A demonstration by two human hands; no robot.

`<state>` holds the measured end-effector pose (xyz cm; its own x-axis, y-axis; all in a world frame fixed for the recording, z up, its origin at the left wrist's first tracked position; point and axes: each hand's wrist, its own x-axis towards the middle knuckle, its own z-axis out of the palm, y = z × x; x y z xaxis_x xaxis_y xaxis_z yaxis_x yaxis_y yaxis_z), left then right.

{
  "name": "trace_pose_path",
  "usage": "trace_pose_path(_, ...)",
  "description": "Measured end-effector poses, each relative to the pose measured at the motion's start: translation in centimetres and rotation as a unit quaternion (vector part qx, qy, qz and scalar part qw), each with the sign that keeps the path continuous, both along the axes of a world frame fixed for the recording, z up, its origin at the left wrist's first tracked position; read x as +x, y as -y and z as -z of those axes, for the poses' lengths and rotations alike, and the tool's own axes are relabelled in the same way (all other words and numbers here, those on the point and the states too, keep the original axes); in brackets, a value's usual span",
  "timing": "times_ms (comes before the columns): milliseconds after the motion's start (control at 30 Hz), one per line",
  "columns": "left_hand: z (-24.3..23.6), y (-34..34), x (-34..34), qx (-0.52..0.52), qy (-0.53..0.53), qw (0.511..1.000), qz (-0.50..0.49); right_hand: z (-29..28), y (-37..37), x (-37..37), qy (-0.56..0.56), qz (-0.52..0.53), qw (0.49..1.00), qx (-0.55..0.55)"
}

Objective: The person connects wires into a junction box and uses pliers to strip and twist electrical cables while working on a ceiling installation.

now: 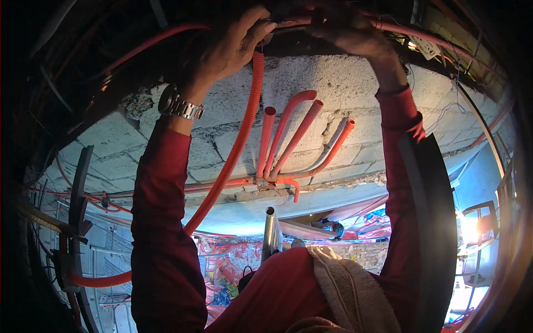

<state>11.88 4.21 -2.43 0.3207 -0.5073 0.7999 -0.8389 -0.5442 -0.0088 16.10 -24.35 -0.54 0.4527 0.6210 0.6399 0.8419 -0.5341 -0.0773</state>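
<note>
Both my arms, in red sleeves, reach up overhead. My left hand (240,44), with a metal watch (182,104) on its wrist, is closed, thumb and fingers pinched at a red conduit pipe (293,22) that runs across the top. Just below that hand is the upper end of an orange corrugated conduit (242,130), which curves down past my left forearm. On the other side of the pipe's visible stretch, my right hand (355,38) is raised against it. Deep shadow hides most of the right fingers, so their grip cannot be made out.
Ahead is a pale block wall (222,147) with several red pipe stubs (298,136) rising from one spot. A metal tube (270,233) stands below. Dark metal struts (78,188) are at left; a bright lamp (484,226) glows at right. A beige cloth (355,283) hangs over me.
</note>
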Motion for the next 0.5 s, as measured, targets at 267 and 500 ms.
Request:
trace_pose_path(267,0.8,1.5,0.3,-0.089,0.013,0.996,0.0,3.3,-5.4,-1.8,0.294,-0.102,0.939,0.147)
trace_pose_path(500,0.8,2.8,-0.3,-0.104,0.008,0.991,-0.078,5.8,-5.2,-2.0,0.329,-0.064,0.936,0.109)
